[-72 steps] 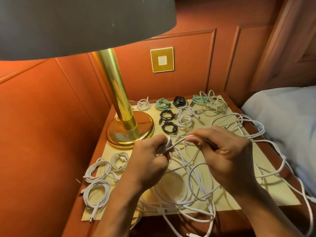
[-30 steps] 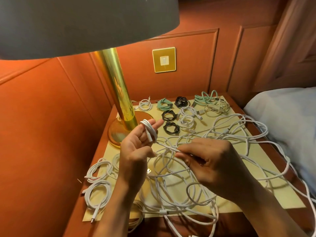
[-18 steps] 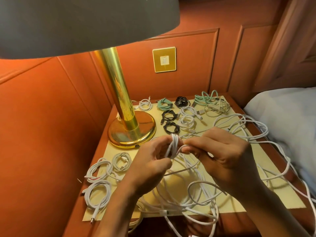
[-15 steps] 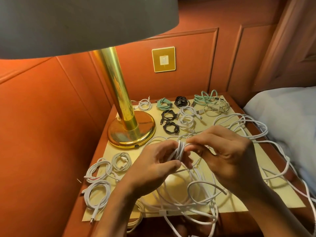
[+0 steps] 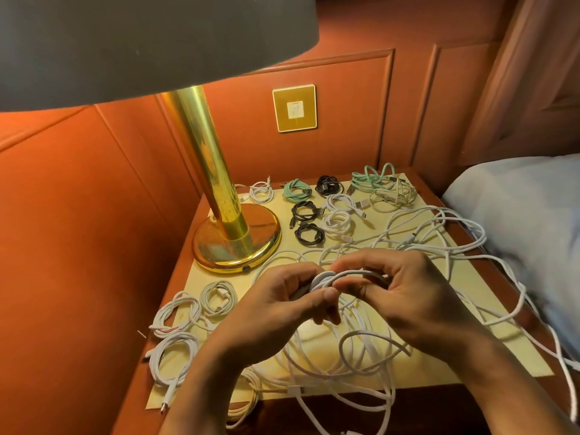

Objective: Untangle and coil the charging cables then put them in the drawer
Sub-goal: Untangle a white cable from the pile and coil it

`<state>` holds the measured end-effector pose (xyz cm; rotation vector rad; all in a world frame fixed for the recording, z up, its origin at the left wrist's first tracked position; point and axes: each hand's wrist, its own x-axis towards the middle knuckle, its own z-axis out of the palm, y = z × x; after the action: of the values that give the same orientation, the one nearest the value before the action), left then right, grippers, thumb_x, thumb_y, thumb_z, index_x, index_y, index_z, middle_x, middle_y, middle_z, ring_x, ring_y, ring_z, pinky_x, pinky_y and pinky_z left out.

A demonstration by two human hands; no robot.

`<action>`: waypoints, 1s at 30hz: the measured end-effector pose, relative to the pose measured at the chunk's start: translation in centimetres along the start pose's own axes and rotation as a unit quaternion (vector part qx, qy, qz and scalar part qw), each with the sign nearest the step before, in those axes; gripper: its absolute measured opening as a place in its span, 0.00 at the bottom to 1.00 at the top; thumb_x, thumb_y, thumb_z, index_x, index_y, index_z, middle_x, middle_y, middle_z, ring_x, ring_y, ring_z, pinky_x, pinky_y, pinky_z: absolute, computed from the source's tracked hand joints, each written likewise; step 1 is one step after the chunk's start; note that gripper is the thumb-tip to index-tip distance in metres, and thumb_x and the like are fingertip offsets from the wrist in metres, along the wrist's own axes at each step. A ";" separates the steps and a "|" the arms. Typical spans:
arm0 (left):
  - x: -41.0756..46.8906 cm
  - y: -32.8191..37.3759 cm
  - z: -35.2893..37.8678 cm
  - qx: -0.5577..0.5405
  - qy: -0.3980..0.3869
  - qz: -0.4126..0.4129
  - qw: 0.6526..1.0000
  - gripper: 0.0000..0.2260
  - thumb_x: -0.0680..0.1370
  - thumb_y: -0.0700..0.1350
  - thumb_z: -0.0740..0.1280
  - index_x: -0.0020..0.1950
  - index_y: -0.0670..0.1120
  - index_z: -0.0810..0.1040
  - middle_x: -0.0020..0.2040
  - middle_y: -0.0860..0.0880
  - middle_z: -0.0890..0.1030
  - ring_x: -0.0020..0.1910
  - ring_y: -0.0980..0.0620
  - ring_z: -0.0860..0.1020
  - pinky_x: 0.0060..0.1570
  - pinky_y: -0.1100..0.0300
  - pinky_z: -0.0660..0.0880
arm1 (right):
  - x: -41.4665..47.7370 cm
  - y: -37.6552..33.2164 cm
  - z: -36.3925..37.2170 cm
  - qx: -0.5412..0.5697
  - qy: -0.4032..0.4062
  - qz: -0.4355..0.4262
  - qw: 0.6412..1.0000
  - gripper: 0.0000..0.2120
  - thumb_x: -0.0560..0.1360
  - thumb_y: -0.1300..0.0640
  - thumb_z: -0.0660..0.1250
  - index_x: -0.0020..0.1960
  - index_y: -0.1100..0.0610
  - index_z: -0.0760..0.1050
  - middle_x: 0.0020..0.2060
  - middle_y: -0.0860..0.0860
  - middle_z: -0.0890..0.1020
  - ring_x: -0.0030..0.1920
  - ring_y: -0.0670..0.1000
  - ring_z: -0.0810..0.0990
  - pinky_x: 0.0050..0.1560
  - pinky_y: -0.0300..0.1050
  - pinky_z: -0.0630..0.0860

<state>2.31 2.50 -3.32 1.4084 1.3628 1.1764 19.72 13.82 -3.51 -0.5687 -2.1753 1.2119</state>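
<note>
Maybe halfway, judging by the nightstand (image 5: 433, 406). Already got a bunch of neat little bundles parked on the yellow mat (image 5: 508, 353): three white coils (image 5: 174, 359) down the left edge, then black coils (image 5: 309, 235), a green coil (image 5: 296, 189) and more white along the back by the lamp (image 5: 219, 171). Also a loose green bundle (image 5: 373, 180) with a pale one just beside it in the far right corner, not properly wound yet by the look of it.

Mid-wind right now on a half-wound coil (image 5: 348, 274), held just above the middle of the mat. Pinching it with the left hand (image 5: 282, 296), thumb on top, fingers curled under. Curling the right hand (image 5: 408, 296) round the same loop from the other side, probably feeding the next turn on.

Plenty left though: a big white tangle (image 5: 361, 350) sprawled under and around both hands, trailing off the front edge and over toward the bed (image 5: 527, 221) on the right. Hard to say how many cables in there.

As for containers: can't see the drawer anywhere, so no telling whether open, closed or holding anything. Guessing zero put away so far, with every finished bundle out on the mat.
</note>
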 end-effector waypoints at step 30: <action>0.9 -1.4 0.1 -0.193 0.145 0.009 0.970 0.09 0.79 0.38 0.67 0.47 0.43 0.67 0.36 0.46 0.68 0.32 0.52 0.66 0.32 0.61 0.67 | -0.1 -0.5 0.4 0.086 0.079 0.093 0.989 0.07 0.74 0.51 0.72 0.51 0.49 0.84 0.42 0.45 0.86 0.34 0.37 0.80 0.33 0.31 0.74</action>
<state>2.06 3.50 -4.60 1.0021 1.2270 1.6084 19.45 13.27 -3.30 -0.7803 -1.8972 1.3871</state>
